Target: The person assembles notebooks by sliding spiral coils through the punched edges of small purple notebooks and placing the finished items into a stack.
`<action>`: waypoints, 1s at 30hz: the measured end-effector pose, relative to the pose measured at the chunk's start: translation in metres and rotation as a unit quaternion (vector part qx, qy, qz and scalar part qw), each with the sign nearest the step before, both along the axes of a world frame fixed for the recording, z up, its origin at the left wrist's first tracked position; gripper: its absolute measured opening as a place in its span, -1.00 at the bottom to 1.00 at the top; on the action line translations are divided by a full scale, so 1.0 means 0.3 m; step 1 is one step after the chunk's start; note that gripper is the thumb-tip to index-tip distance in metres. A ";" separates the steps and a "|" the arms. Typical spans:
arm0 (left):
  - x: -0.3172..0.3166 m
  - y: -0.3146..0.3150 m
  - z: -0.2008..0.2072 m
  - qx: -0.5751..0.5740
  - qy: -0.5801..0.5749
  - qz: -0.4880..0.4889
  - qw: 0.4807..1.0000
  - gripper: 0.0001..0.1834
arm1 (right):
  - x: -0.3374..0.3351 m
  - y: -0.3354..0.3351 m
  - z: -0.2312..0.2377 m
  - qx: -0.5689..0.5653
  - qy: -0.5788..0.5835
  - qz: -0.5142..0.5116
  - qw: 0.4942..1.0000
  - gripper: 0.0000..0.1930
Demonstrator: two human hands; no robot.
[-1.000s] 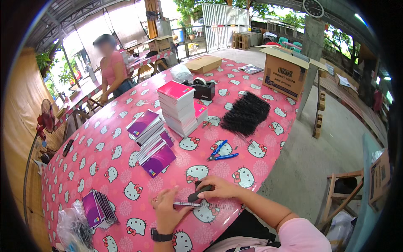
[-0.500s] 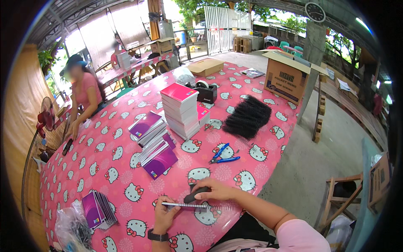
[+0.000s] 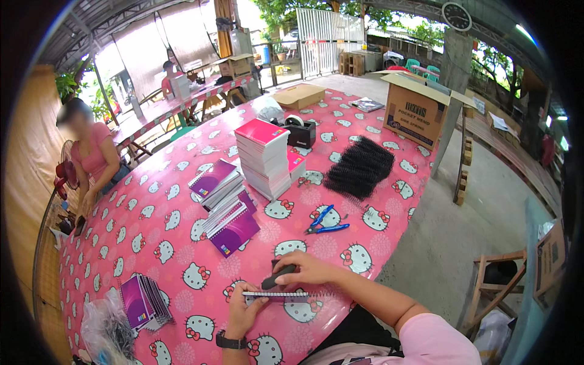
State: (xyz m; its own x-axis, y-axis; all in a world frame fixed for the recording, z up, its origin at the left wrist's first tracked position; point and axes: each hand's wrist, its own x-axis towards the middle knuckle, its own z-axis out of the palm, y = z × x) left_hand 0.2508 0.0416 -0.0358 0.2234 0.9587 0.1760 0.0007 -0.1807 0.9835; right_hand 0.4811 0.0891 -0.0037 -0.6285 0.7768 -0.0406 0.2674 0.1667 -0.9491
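My left hand (image 3: 243, 309) is closed on the left end of a small notebook (image 3: 267, 295), held edge-up with its punched edge on top. A dark wire coil (image 3: 322, 294) runs along that edge, its loose end sticking out to the right. My right hand (image 3: 299, 267) grips a black rounded hand tool (image 3: 277, 280) close against the notebook's far side; whether the tool touches the coil I cannot tell. Farther off lie blue-handled cutters (image 3: 328, 221) and a heap of black coils (image 3: 360, 169).
Purple spiral notebooks (image 3: 234, 233) lie stacked mid-table beside a tall pile of pink-covered pads (image 3: 263, 161). More notebooks (image 3: 141, 304) and a plastic bag (image 3: 103, 325) sit at the near left. A tape dispenser (image 3: 300, 131) and cardboard box (image 3: 416, 112) stand beyond. A co-worker (image 3: 97, 152) is at the left edge.
The coil's loose end sticks out less to the right of the notebook. My right hand and the tool have shifted slightly left. The co-worker has moved left along the table.
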 end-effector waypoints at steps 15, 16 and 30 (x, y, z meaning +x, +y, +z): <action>-0.097 -0.015 0.089 -0.027 0.014 0.051 0.998 -0.78 | -0.081 -0.044 0.053 -0.042 0.104 0.038 0.993 -0.48; -0.105 -0.010 0.084 -0.021 0.029 0.058 0.998 -0.79 | -0.091 -0.051 0.068 -0.087 0.173 0.049 0.980 -0.47; -0.055 -0.052 0.155 -0.062 -0.002 0.056 0.996 -0.84 | -0.207 -0.174 0.129 0.357 -0.005 -0.101 0.929 -0.72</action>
